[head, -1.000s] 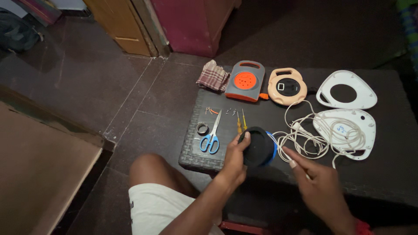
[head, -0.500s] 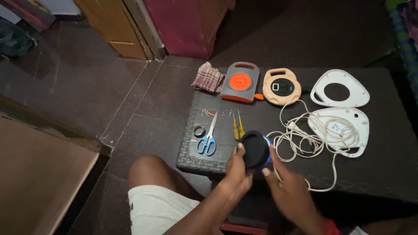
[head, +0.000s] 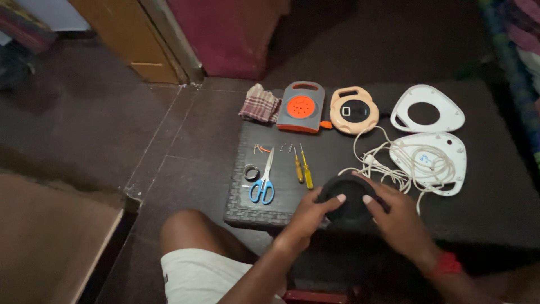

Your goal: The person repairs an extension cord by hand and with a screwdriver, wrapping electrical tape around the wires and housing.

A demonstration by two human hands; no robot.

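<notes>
Both hands clasp a round black reel drum (head: 351, 204) at the near edge of the dark counter (head: 495, 186): the left hand (head: 308, 215) grips its left rim, and the right hand (head: 396, 217) curls over its right side. Just beyond the drum lies a loose tangle of white cable (head: 419, 160), spilling over a white reel shell (head: 441, 160). That cable looks likely to snag or drag the shell if the drum is turned or lifted. Left of the drum, two yellow-handled screwdrivers (head: 302, 166) and blue-handled scissors (head: 263, 183) lie near the left forearm, so a sweep could knock them off. The drum sits close to the edge and might slip toward the lap.
</notes>
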